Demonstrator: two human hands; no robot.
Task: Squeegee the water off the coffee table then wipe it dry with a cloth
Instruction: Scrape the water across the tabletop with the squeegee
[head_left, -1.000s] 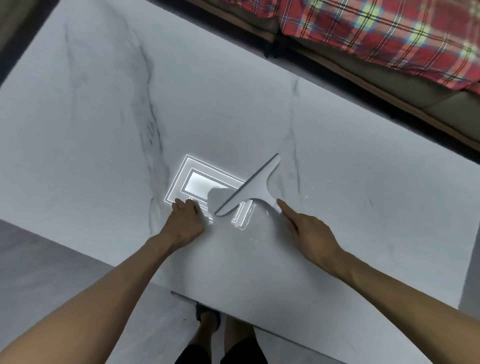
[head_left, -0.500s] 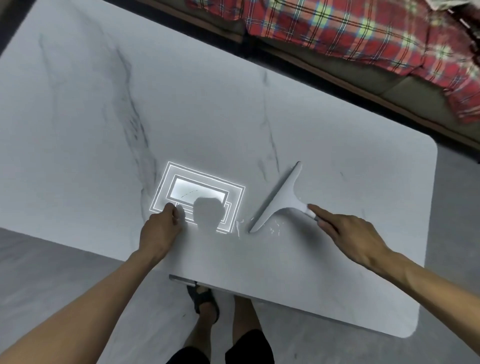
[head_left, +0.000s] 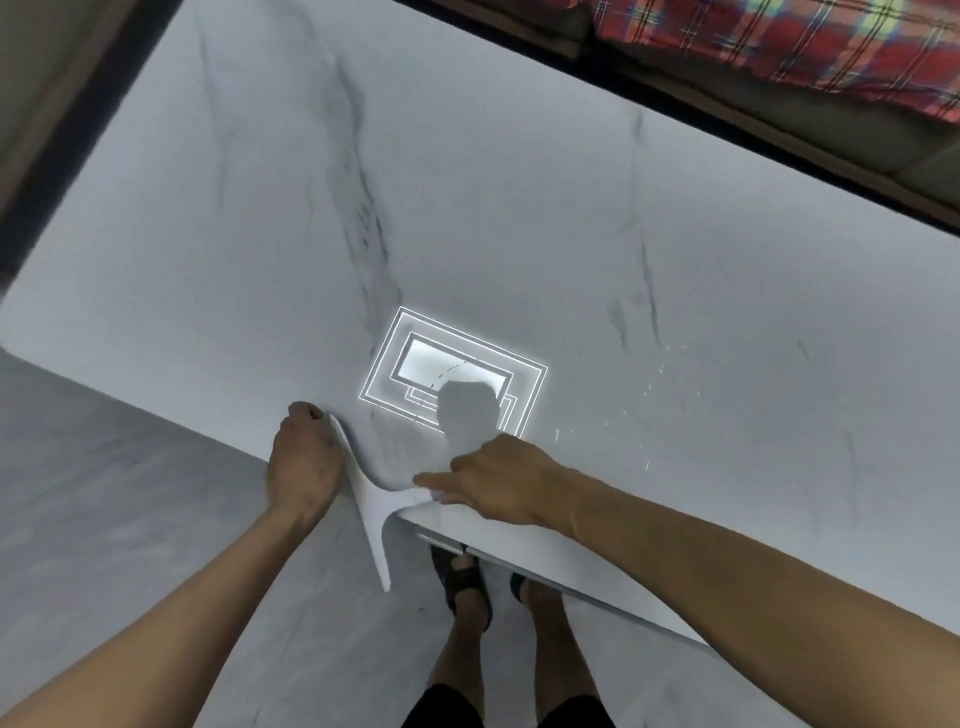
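Squeegee at the near edge of the desk, both my hands on it.

The white squeegee (head_left: 371, 501) lies across the near edge of the marble desk (head_left: 519, 208), its blade running along that edge with its lower end hanging past the desk over the floor (head_left: 130, 519). My right hand (head_left: 498, 480) is closed around the handle, just inside the desk edge. My left hand (head_left: 304, 462) rests against the blade's upper end, fingers curled at the desk edge; whether it grips the blade I cannot tell. Droplets (head_left: 649, 395) glint on the desk to the right of the squeegee. A bright ceiling-light reflection (head_left: 447, 358) sits just beyond my hands.
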